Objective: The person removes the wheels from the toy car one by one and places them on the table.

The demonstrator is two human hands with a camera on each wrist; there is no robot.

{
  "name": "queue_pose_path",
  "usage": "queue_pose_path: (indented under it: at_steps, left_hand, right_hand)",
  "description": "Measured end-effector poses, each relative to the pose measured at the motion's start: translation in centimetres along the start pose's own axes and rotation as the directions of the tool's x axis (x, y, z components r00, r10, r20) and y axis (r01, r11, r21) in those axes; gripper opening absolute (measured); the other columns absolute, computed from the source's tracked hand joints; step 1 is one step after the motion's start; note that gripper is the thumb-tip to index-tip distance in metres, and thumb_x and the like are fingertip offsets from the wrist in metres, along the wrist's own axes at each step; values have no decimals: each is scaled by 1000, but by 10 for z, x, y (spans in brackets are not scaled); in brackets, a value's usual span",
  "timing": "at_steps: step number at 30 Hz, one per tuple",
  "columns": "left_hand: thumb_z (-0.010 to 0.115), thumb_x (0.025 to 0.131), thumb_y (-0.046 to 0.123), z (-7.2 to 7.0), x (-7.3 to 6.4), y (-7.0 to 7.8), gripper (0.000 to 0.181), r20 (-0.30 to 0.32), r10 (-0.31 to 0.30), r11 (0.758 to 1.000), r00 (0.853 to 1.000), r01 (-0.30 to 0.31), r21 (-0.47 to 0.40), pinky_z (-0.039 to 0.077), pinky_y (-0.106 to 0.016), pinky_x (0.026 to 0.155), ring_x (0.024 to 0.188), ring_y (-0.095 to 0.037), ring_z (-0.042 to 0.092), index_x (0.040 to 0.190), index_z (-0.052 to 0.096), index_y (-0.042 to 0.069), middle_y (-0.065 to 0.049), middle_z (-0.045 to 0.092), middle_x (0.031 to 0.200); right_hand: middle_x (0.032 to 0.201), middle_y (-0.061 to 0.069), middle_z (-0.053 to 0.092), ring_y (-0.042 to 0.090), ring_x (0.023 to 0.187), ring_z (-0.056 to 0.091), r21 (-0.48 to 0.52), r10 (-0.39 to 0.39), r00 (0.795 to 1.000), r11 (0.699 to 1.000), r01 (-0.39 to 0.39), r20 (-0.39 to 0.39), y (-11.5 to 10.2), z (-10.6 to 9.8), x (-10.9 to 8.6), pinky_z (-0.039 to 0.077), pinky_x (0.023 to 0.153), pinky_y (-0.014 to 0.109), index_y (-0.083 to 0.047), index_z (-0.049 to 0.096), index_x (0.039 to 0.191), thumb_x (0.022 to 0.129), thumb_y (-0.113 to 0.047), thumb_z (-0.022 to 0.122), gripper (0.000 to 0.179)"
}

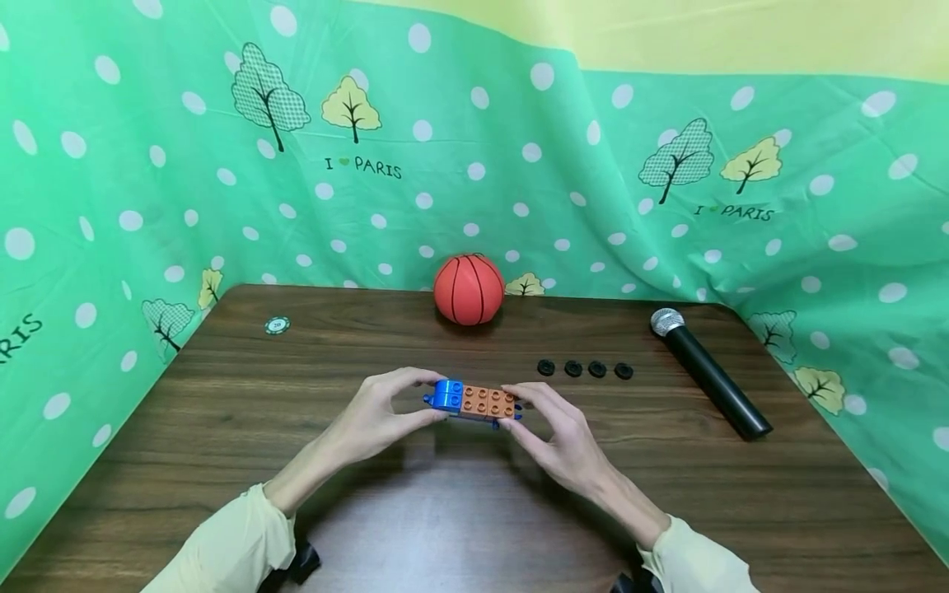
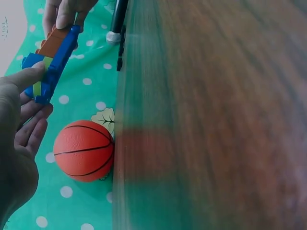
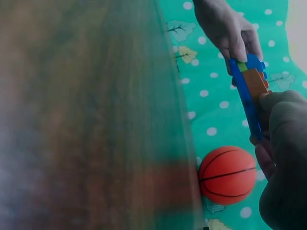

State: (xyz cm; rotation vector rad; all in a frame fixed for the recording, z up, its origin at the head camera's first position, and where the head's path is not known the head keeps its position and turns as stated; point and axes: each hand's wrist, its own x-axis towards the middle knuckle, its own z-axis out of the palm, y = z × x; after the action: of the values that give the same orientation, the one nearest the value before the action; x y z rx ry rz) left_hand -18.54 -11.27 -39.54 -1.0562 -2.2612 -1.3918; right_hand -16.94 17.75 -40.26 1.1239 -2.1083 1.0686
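Note:
A toy made of building bricks (image 1: 485,402) is held level above the table between both hands. It has a long blue base (image 3: 246,103), brown studded bricks (image 1: 488,403), and a blue brick (image 1: 447,395) at its left end. A light-green piece (image 2: 37,88) shows under that blue brick in the left wrist view. My left hand (image 1: 380,414) pinches the blue end between thumb and fingers. At the brown end, my right hand (image 1: 561,436) grips the toy the same way. The toy's underside is hidden in the head view.
Several small black discs (image 1: 573,368) lie in a row behind the right hand. Farther right is a black microphone (image 1: 708,375) with a silver head. A red basketball (image 1: 469,289) sits at the table's back edge, and a poker chip (image 1: 278,325) lies back left. A green dotted curtain (image 1: 474,198) surrounds the table.

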Motion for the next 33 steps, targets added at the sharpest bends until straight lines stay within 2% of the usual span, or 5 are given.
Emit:
queue_pose_path:
  at_steps: [5,11,19,25,33]
  left_hand:
    - [86,86,9,0,2,-5,37,10,-27,999,1000,26,27,58,-49,86,104,-18,70,119,72,6,-2,74,113]
    - [86,86,9,1,5,-17,36,6,-85,995,996,84,54,58,-46,87,104,-17,70,119,72,6,-2,75,110]
    - [85,88,11,2,5,-36,34,19,-160,983,987,157,90,56,-37,91,106,-18,71,119,71,6,-3,75,112]
    - [83,90,14,4,8,-47,34,47,-221,971,974,215,106,55,-38,94,108,-20,71,121,70,6,-5,75,114]
    - [82,91,17,7,7,-58,34,51,-235,965,971,226,132,56,-42,93,107,-22,71,120,70,6,-7,75,113]
  right_hand:
    - [119,10,68,22,104,65,17,16,999,1000,-17,30,12,3,1,54,87,34,1,65,130,98,-14,74,36]
    - [120,9,68,21,104,65,3,43,998,999,-43,47,25,11,4,55,84,41,-1,65,130,86,5,80,47]
    - [122,6,68,20,109,65,-43,78,993,996,-75,86,42,23,8,55,90,39,-3,66,129,89,-1,80,43]
    - [125,8,67,21,115,64,-54,154,979,988,-148,137,50,27,9,54,94,43,-2,66,130,93,-7,78,39]
    - [126,10,67,23,117,64,-94,212,960,976,-197,181,57,33,9,54,95,44,-1,65,131,96,-11,76,38]
